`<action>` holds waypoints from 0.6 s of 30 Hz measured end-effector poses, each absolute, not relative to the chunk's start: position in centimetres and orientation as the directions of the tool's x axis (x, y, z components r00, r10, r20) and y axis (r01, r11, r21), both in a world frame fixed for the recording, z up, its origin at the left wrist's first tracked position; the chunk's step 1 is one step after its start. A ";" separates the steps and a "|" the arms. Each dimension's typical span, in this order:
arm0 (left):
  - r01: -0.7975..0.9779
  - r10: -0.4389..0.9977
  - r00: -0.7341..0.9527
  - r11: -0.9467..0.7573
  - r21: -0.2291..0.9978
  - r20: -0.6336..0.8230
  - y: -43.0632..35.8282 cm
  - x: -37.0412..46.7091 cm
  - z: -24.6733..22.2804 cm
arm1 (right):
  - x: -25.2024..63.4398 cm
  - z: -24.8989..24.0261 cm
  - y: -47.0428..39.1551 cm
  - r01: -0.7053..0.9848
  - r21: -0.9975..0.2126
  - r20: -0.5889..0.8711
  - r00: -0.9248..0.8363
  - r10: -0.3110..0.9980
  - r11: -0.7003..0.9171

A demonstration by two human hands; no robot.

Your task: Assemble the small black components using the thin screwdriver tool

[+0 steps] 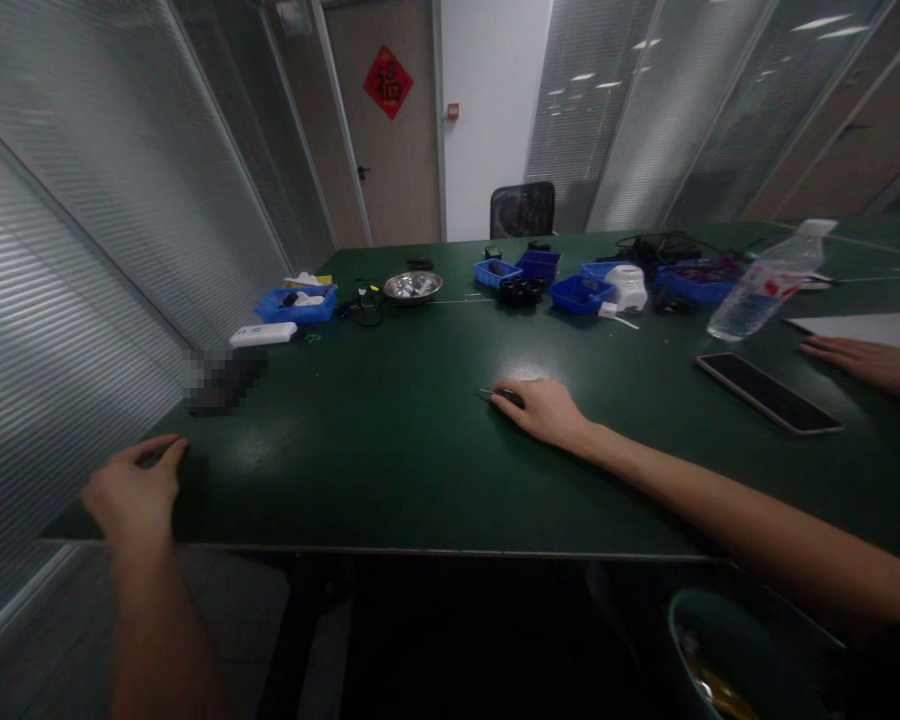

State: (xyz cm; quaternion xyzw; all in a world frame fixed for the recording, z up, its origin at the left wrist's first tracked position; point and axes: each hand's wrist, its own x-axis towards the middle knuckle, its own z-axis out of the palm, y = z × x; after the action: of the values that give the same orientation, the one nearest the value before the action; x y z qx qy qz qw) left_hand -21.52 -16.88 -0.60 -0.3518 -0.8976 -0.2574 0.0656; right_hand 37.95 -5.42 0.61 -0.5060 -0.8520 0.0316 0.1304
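My left hand [133, 492] is at the table's left front corner, thumb and fingertips pinched together. Something dark seems to show between them, too hidden to name. Out over the middle of the green table [390, 450], my right hand [544, 408] is closed around a small black-handled tool [511, 397]. Its thin metal tip points left, just above or on the tabletop; its exact kind is unclear. A dark item, blurred by pixelation [229, 382], lies beyond my left hand. To the right of my right hand lies a phone [769, 392], dark screen up.
Another person's hand [870, 362] rests by white paper [870, 328] at right. A tilted clear bottle [769, 280], blue trays [581, 294], a metal bowl [412, 287] and a white power strip [264, 334] stand farther back. A bin [679, 630] is below the front edge.
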 end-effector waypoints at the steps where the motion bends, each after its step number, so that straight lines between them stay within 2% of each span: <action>1: 0.662 0.589 -0.748 0.627 0.410 0.305 -16.9 -21.5 -0.7 | 37.9 0.6 -5.4 0.855 -0.182 0.192 -0.453 0.871 0.485; 9: 0.621 0.531 -0.784 0.671 0.405 0.322 -17.1 -20.5 -0.6 | 38.0 0.8 -5.4 0.838 -0.207 0.187 -0.473 0.861 0.505; 13: 0.645 0.550 -0.764 0.661 0.383 0.337 -17.0 -20.4 -0.5 | 38.0 0.7 -5.5 0.844 -0.185 0.206 -0.467 0.860 0.503; 18: 0.666 0.599 -0.746 0.664 0.341 0.290 -16.6 -21.1 -0.7 | 38.0 0.5 -5.4 0.838 -0.192 0.211 -0.474 0.855 0.511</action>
State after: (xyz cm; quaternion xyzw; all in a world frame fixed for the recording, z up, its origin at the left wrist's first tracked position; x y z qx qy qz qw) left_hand -21.09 -16.58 -0.71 -0.3480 -0.9089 -0.2167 0.0767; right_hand 38.04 -5.44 0.54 -0.4933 -0.8578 0.0308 0.1408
